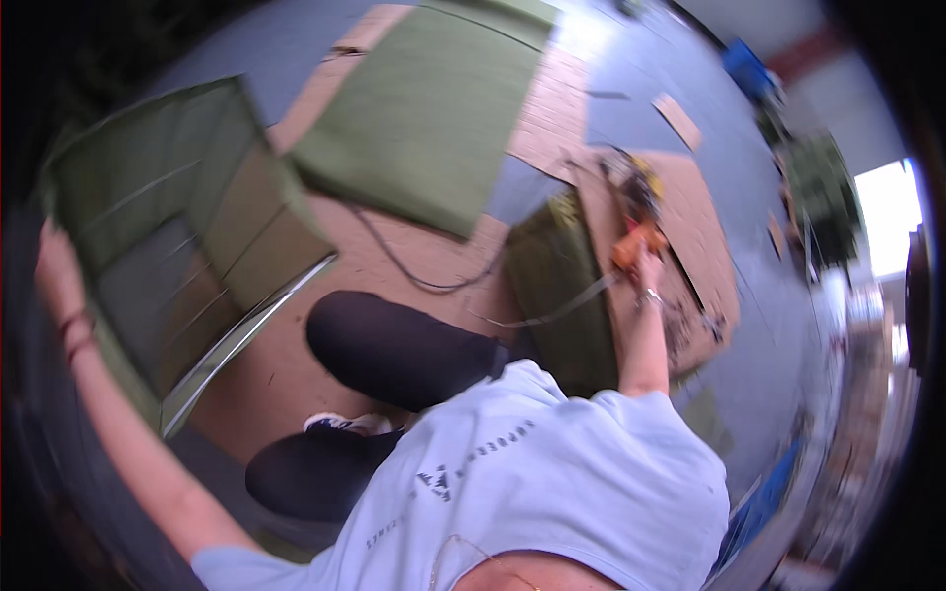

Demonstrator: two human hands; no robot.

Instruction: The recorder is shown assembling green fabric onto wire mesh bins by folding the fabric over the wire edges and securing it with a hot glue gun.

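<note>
My left hand (61,271) holds the outer edge of a green fabric-covered frame (148,138). The frame stands tilted at my left, its hollow side toward me, showing brown board and pale strips inside. My fingers there are partly hidden and blurred. Out to the right, my right hand (647,271) is closed round an orange tool (636,246), exact kind unclear. The tool rests on a cardboard sheet (705,236) on top of a green block (557,286). A thin pale hose (562,315) runs left from near that hand.
A large green padded panel (424,108) lies on cardboard (370,236) ahead of me. A dark cable (424,286) curves over that cardboard. Yellow and dark items (641,182) sit beyond the orange tool. More green pieces (818,197) stand at the far right.
</note>
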